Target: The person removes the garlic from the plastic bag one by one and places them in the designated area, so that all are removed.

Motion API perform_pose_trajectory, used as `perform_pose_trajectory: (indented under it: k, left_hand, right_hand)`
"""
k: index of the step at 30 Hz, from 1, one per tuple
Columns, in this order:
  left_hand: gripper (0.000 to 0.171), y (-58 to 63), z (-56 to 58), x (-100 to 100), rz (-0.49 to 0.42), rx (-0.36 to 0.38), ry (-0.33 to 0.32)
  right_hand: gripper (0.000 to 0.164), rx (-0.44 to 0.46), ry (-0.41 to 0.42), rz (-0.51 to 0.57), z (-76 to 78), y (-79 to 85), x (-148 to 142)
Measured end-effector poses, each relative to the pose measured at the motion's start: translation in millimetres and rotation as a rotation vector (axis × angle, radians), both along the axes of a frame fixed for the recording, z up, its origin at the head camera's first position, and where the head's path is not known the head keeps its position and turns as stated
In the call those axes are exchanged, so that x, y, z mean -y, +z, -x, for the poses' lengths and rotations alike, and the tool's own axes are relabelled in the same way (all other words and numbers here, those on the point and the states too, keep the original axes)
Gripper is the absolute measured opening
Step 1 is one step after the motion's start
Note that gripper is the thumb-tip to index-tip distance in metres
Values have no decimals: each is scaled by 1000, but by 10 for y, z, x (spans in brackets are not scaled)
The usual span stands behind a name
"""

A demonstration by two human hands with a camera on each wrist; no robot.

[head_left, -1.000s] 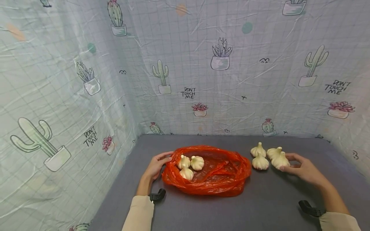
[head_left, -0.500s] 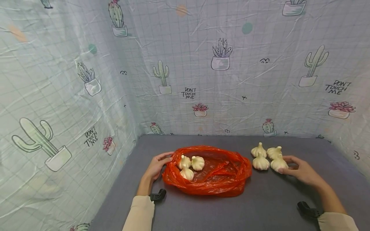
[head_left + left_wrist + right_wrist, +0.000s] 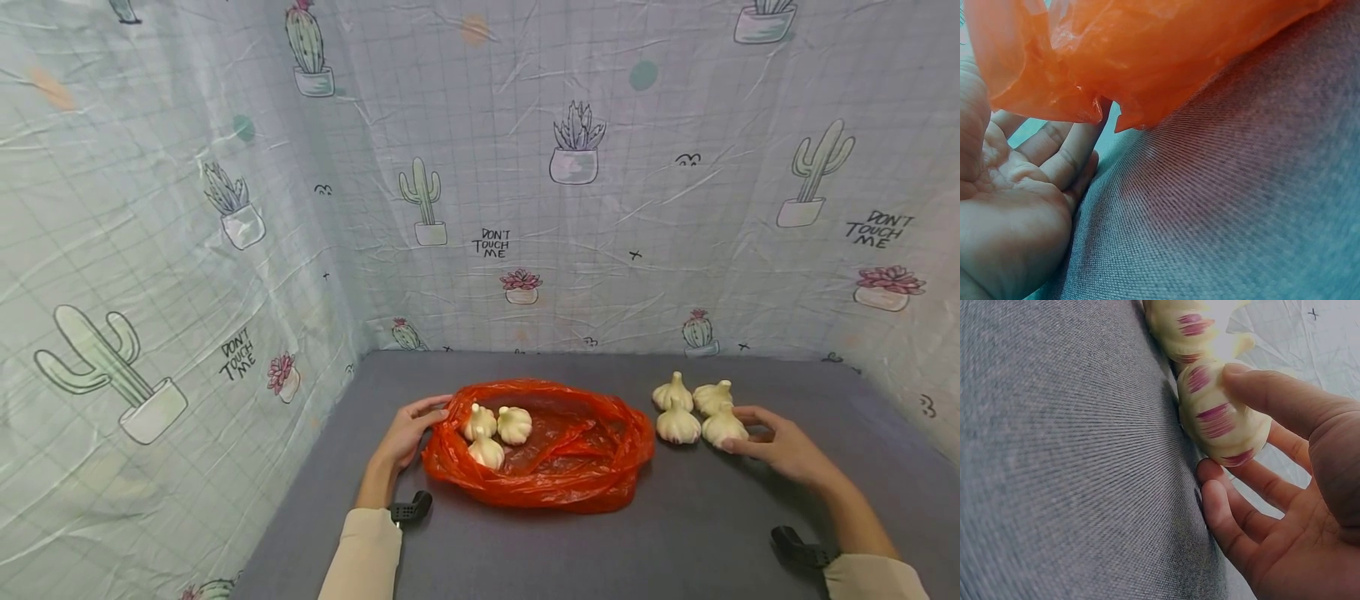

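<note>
An orange-red plastic bag [image 3: 555, 495] lies wide open on the grey table, with three garlic bulbs [image 3: 514, 426] in its left part. At the bag's left rim, my left hand [image 3: 402, 435] holds the plastic between thumb and fingers; the left wrist view shows the film hiding the fingertips. On the right, my right hand [image 3: 783, 450] grips a garlic bulb [image 3: 1219, 415] with purple streaks, thumb on one side and fingers on the other. That bulb stands at the front right of a tight two-by-two group, beside the other garlic bulbs [image 3: 678, 423].
The grey tabletop [image 3: 675, 533] reaches back to a pale curtain [image 3: 570, 217] printed with cacti, which also hangs along the left. Each wrist wears a black camera mount [image 3: 411, 507]. The bag sits between the two hands, just left of the garlic group.
My right hand has shifted slightly left with its garlic bulb, bringing it up against the neighbouring ones, then stayed there. The left hand and the bag have not moved.
</note>
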State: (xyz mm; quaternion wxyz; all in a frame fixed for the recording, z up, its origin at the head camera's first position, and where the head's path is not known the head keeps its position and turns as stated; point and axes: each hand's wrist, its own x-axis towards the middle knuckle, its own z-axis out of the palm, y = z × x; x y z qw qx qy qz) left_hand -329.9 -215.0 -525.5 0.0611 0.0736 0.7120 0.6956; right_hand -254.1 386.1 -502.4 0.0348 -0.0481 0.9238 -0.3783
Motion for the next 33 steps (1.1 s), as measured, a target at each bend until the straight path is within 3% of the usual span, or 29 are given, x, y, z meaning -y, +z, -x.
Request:
perform_pose_trajectory:
  k: [18,27,33]
  left_hand:
    - [41,30,-26,2,4,1,-3]
    - [41,20,-35,9,17,-4,3]
    - [40,11,-29,10,22,-15,10]
  right_hand:
    - [74,12,28,41,-35,61,-3]
    - [74,34,-6,63,-98,318,-15]
    - [67,-98,-5,26,-158,531,114]
